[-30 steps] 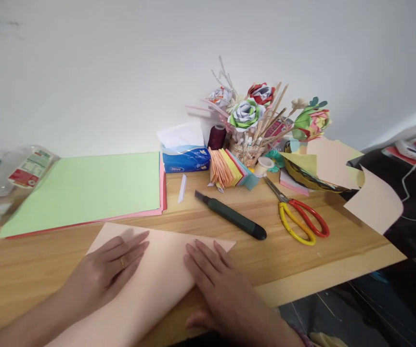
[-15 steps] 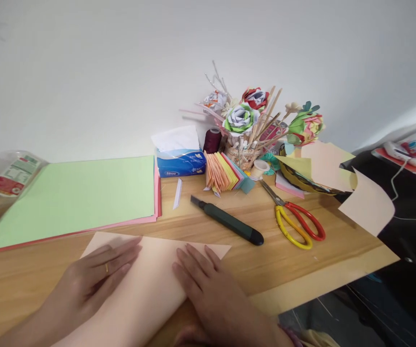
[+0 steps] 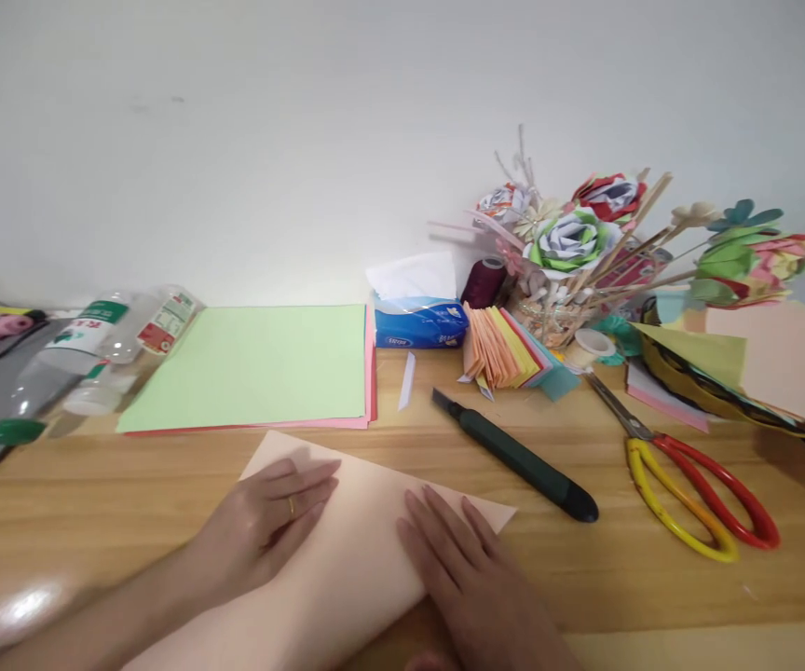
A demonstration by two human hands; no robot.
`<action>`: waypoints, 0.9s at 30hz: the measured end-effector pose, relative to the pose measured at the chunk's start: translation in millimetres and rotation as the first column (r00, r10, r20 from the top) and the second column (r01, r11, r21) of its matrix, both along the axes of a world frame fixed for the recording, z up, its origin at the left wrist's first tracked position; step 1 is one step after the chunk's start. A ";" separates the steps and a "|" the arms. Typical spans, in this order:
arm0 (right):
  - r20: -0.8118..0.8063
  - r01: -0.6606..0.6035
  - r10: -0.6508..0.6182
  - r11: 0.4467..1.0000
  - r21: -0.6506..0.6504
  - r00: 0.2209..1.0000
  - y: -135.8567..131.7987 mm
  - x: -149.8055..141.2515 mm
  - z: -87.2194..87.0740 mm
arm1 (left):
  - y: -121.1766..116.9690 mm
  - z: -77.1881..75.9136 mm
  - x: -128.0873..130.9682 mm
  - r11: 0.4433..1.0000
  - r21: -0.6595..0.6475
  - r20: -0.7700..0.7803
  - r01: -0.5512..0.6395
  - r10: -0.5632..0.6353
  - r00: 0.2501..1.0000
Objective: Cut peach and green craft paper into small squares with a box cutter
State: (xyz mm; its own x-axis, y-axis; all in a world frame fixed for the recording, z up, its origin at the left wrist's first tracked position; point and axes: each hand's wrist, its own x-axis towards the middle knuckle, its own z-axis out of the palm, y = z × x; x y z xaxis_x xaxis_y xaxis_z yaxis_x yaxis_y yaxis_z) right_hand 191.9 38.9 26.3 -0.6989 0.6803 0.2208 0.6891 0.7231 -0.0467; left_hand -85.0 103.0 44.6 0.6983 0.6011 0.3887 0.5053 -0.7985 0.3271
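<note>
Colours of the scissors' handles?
One yellow, one red: the scissors' handles, best seen in the head view.

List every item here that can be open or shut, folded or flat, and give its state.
Peach paper: folded, pressed under both hands
Left hand: open, fingers on the paper
Right hand: open, fingers on the paper
Scissors: closed
Cutter: blade out
Tissue pack: open, tissue sticking out
Green-capped bottle: capped, on its side
Green sheet: flat, atop a stack
</note>
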 end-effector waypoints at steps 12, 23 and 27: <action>0.047 -0.031 0.027 0.995 0.090 0.999 2.4 -1.0 2.9 | 0.2 2.2 1.7 0.998 0.054 0.025 -0.014 0.013 1.000; 0.027 0.060 -0.055 0.970 -0.234 0.998 -6.1 -5.6 19.0 | -0.3 -19.3 -10.3 0.982 0.186 -0.084 -0.027 0.043 0.996; -0.016 0.072 -0.076 0.981 -0.181 0.997 -6.4 -1.4 26.8 | 0.4 -18.5 -11.6 0.967 0.252 -0.070 0.025 -0.008 0.998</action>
State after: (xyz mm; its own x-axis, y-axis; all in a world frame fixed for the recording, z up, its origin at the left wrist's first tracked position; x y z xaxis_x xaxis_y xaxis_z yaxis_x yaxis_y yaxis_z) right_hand 190.4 32.5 53.1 -0.6413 0.7601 0.1050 0.7377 0.6484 -0.1880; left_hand -96.6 103.4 26.1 0.7372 0.4780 0.4776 0.5055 -0.8591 0.0795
